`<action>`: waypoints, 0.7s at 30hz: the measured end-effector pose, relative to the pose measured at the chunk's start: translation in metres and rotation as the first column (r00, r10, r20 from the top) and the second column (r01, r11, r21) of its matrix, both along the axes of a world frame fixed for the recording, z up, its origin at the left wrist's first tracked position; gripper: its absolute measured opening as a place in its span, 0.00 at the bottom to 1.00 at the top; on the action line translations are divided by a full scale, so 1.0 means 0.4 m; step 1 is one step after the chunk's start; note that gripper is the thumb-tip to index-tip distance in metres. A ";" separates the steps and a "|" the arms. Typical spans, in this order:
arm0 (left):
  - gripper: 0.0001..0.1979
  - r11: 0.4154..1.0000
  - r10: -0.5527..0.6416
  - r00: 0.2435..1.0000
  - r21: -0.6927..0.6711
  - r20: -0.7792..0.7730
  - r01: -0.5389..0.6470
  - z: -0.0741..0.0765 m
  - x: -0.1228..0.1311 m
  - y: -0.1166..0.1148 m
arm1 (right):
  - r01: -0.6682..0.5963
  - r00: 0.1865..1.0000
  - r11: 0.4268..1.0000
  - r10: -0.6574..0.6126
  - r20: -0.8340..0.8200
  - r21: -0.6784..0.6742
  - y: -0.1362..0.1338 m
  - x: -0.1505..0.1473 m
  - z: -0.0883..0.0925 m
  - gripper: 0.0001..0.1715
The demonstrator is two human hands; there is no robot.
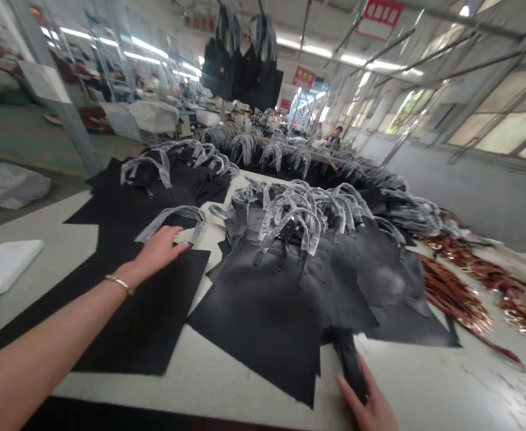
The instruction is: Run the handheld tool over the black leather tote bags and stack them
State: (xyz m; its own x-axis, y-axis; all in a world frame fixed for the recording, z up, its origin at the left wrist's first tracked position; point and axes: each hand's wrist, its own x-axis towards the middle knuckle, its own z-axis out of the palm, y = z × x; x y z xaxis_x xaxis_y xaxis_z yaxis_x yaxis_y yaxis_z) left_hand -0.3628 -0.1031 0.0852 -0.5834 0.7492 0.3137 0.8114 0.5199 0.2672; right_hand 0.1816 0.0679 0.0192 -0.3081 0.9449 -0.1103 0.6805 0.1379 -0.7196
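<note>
My left hand (157, 254) lies flat with fingers stretched out on a black leather panel (141, 311), its fingertips close to that panel's plastic-wrapped handle (175, 216). At the bottom edge my right hand (368, 404) is wrapped round a dark tool (348, 359) whose tip touches the near edge of a fanned pile of black panels (290, 287). A thin bracelet sits on my left wrist.
More black panels with wrapped handles (299, 209) spread across the white table (227, 383). Brown straps with metal fittings (460, 293) lie at the right. A white flat object (5, 263) sits at the left edge. Black bags (245, 66) hang overhead; people work far behind.
</note>
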 end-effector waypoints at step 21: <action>0.29 0.784 -0.615 0.769 -0.027 -0.175 0.620 -0.215 0.669 0.397 | -0.160 0.936 0.826 -0.048 -0.349 -0.541 0.094 -0.091 0.178 0.33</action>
